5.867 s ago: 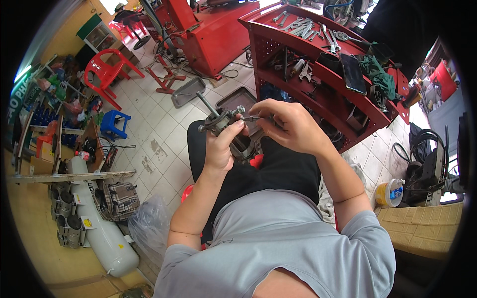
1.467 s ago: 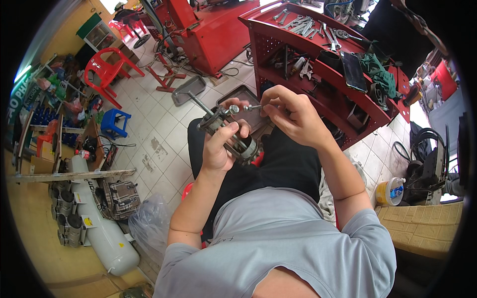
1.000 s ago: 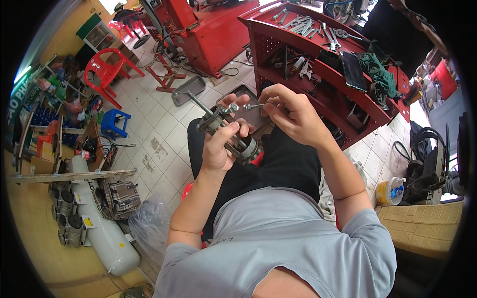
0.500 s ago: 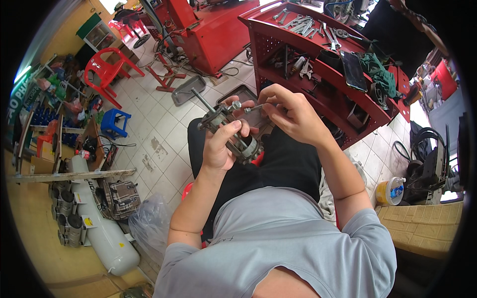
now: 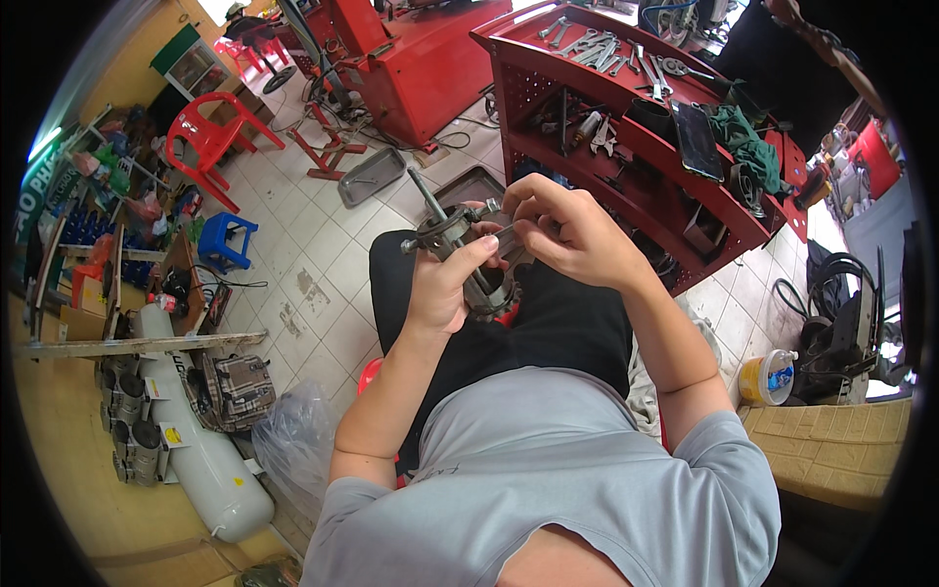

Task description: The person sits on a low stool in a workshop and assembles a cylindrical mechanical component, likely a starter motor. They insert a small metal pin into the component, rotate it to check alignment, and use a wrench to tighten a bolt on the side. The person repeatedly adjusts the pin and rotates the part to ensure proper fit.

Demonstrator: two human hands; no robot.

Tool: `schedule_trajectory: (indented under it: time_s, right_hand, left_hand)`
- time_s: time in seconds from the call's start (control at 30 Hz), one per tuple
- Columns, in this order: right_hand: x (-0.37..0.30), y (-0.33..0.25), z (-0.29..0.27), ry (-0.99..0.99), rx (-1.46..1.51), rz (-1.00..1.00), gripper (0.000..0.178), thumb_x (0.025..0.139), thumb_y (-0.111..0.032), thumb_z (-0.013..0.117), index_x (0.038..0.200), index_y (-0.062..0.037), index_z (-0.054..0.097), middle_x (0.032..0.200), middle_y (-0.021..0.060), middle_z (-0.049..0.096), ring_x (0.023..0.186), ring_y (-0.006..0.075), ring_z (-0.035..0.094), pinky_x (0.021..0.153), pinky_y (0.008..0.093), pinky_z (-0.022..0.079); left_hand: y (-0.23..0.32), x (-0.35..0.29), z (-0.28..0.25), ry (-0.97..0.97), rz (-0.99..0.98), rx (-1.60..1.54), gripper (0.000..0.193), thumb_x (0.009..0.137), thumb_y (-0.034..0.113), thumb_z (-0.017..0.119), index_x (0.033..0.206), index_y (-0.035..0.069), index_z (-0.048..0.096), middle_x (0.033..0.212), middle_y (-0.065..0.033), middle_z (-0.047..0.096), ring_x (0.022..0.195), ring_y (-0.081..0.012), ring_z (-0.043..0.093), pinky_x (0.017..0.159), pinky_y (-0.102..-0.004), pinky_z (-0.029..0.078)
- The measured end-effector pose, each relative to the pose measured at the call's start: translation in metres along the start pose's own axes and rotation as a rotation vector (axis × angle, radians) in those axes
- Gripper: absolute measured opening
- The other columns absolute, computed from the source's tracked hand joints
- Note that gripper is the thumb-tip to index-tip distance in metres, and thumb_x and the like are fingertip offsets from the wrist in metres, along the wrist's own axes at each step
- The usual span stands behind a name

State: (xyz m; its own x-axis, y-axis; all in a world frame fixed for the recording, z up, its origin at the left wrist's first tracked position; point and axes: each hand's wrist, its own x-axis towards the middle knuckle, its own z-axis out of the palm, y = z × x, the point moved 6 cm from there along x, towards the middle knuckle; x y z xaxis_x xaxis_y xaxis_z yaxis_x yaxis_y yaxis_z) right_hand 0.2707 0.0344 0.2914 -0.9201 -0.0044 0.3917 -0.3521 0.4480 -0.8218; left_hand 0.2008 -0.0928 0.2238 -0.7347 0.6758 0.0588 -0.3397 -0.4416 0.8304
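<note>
My left hand (image 5: pixel 442 286) wraps around a greasy grey metal cylinder assembly (image 5: pixel 450 235), held tilted above my lap. A long metal rod (image 5: pixel 426 194) sticks out of its upper end toward the far left, and its open toothed lower end points toward me. The fingers of my right hand (image 5: pixel 565 235) are pinched on a slim metal bolt (image 5: pixel 505 233) at the right side of the assembly. A small hex head (image 5: pixel 492 205) shows between the assembly and my right fingers. The fingertips of my left hand are partly hidden behind the part.
Beyond my hands on the tiled floor lie two grey metal trays (image 5: pixel 372 178), one holding a small metal piece. A red tool cart (image 5: pixel 626 186) with wrenches (image 5: pixel 599 47) and a phone (image 5: pixel 697 142) stands ahead right. At left are a blue stool (image 5: pixel 227 243) and a red chair (image 5: pixel 208 137).
My right hand has moved slightly, bringing the bolt closer against the assembly. The assembly has turned a little in my left hand, its rod shifting to the right.
</note>
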Motion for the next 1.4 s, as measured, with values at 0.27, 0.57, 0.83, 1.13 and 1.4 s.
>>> schedule_trajectory:
  time_s: [0.27, 0.57, 0.83, 1.13, 1.4]
  right_hand:
    - [-0.001, 0.007, 0.003, 0.043, 0.038, 0.023, 0.024, 0.080, -0.002, 0.053, 0.103, -0.0013, 0.050, 0.071, 0.0088, 0.059, 0.054, 0.0115, 0.049, 0.051, 0.0256, 0.038]
    - [0.002, 0.026, -0.013, 0.263, -0.094, 0.027, 0.024, 0.078, 0.006, 0.038, 0.101, 0.0007, 0.044, 0.080, 0.0101, 0.044, 0.072, 0.0186, 0.043, 0.071, 0.0294, 0.042]
    - [0.004, 0.022, 0.005, 0.127, 0.130, 0.121, 0.014, 0.095, -0.001, 0.037, 0.105, -0.0031, 0.047, 0.081, 0.0026, 0.051, 0.070, 0.0085, 0.049, 0.066, 0.0257, 0.045]
    - [0.003, 0.018, 0.012, 0.102, -0.010, 0.119, 0.012, 0.098, -0.009, 0.045, 0.101, -0.0005, 0.053, 0.075, 0.0077, 0.058, 0.070, 0.0098, 0.053, 0.064, 0.0262, 0.046]
    - [0.001, 0.014, 0.027, 0.051, -0.093, -0.138, 0.019, 0.090, -0.003, 0.053, 0.107, 0.0027, 0.059, 0.087, 0.0174, 0.062, 0.077, 0.0303, 0.063, 0.072, 0.0365, 0.050]
  left_hand:
    - [-0.011, 0.003, -0.010, 0.018, -0.053, 0.050, 0.033, 0.083, 0.005, 0.062, 0.114, 0.003, 0.053, 0.091, -0.0069, 0.062, 0.074, -0.0139, 0.060, 0.069, -0.0349, 0.055]
    - [-0.018, 0.010, -0.018, 0.117, -0.125, -0.088, 0.025, 0.083, 0.010, 0.061, 0.107, 0.007, 0.055, 0.084, -0.0038, 0.058, 0.073, -0.0135, 0.058, 0.070, -0.0357, 0.054]
    - [-0.042, 0.013, -0.027, 0.239, -0.247, -0.324, 0.019, 0.080, 0.014, 0.058, 0.098, 0.010, 0.055, 0.084, -0.0041, 0.058, 0.072, -0.0151, 0.057, 0.072, -0.0375, 0.052]
    - [-0.046, 0.013, -0.024, 0.075, -0.243, -0.517, 0.017, 0.082, 0.020, 0.057, 0.095, 0.010, 0.055, 0.085, -0.0039, 0.058, 0.077, -0.0174, 0.057, 0.075, -0.0389, 0.051]
    - [-0.040, 0.013, -0.017, 0.175, -0.246, -0.395, 0.037, 0.086, 0.045, 0.055, 0.094, 0.009, 0.056, 0.083, -0.0038, 0.058, 0.079, -0.0177, 0.059, 0.074, -0.0363, 0.050]
